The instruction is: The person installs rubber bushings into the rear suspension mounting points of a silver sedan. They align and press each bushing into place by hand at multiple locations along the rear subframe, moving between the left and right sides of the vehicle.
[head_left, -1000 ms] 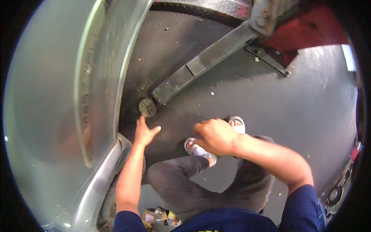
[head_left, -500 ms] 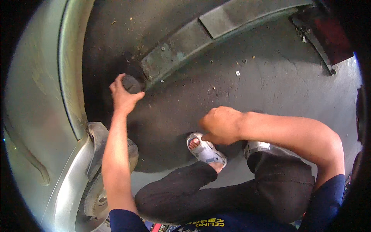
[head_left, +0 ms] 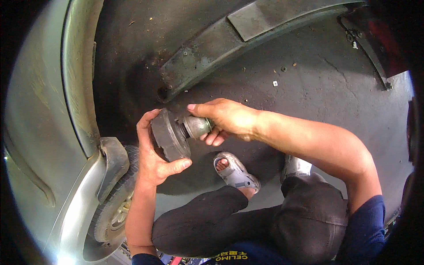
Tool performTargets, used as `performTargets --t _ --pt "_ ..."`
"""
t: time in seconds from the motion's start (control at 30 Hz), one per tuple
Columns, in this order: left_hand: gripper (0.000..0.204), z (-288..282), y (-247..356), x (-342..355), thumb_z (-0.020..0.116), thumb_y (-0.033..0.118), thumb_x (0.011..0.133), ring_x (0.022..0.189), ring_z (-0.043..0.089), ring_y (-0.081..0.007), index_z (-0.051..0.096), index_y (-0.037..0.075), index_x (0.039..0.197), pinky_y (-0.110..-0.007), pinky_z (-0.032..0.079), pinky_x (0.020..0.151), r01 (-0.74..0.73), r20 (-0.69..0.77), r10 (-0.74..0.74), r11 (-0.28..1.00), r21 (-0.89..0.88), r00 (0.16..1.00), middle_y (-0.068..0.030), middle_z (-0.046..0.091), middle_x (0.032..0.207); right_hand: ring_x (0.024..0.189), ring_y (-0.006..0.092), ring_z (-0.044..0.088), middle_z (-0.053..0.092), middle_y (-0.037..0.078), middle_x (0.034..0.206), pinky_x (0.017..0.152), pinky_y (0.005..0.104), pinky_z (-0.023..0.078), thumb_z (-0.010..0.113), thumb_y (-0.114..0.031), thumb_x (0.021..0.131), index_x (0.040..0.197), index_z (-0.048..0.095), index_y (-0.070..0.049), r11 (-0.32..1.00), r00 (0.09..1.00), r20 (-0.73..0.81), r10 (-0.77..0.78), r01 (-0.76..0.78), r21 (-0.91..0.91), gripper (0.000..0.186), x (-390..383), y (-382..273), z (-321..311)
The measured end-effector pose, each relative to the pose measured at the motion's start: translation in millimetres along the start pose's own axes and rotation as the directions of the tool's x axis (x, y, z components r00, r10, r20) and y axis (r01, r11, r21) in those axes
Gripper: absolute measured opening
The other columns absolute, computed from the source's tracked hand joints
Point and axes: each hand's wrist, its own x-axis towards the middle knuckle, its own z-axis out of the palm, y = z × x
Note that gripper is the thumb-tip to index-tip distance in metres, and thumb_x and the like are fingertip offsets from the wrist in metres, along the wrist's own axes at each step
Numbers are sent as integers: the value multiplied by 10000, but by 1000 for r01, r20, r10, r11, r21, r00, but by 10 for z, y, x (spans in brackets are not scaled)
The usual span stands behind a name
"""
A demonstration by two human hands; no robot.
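A thick black round pad is in my left hand, held on its side. My thumb and fingers are spread round its rim. Out of its right face comes a dark ribbed stem, which meets a grey metal cup-shaped piece. My right hand is closed on that piece, thumb on top and fingers curled beneath. Both hands are raised above the floor in front of my knees. The far end of the metal piece is partly hidden by my right hand.
On my left stands a silver-green car body with a wheel low down. A long curved dark metal bar lies beyond my hands. A dark bracket with a red part is at upper right. Small debris dots the floor.
My left hand has brought the black pad back from beside the curved bar's end, toward me and slightly right. My right hand has moved left and now grips the metal piece.
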Motion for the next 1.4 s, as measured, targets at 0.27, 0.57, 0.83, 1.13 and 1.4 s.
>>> performTargets --t 0.27,0.57,0.83,1.13,1.4 --pt "1323 157 130 151 1009 298 549 1317 606 -292 281 122 1640 -433 530 1123 123 -19 -134 951 -282 991 -115 528 1444 917 361 722 716 162 899 857 443 566 789 -139 843 911 716 -24 528 549 -38 -835 780 -337 152 -449 -44 32" --pt "1329 155 100 112 984 335 556 1359 590 -296 280 123 1664 -445 512 1171 148 -19 -163 935 -323 986 -108 534 1460 1024 351 700 709 178 1070 924 459 552 769 -133 855 1069 731 -29 64 320 348 -881 810 -582 240 -453 23 -67" --pt "1339 91 101 95 1002 313 535 1383 601 -296 314 154 1673 -445 509 1197 193 -39 -219 920 -341 975 -97 552 1501 1001 386 707 735 182 927 944 496 555 708 -314 930 998 771 -33 740 829 -8 -559 495 -456 296 -324 20 -143" --pt "1304 157 114 174 980 244 532 1326 603 -294 318 146 1651 -425 517 1138 233 -15 -249 924 -304 968 -107 538 1434 960 310 750 750 225 1019 839 422 582 630 -524 1068 1160 707 34 756 846 -167 -506 343 -557 571 -289 99 -300" --pt "1274 40 -74 164 991 249 566 1345 576 -296 334 145 1652 -428 505 1143 245 -23 -260 932 -265 965 -117 529 1433 1011 183 720 744 149 1125 894 339 576 670 -421 1094 1337 641 37 813 885 -100 -455 367 -452 519 -34 347 -380"
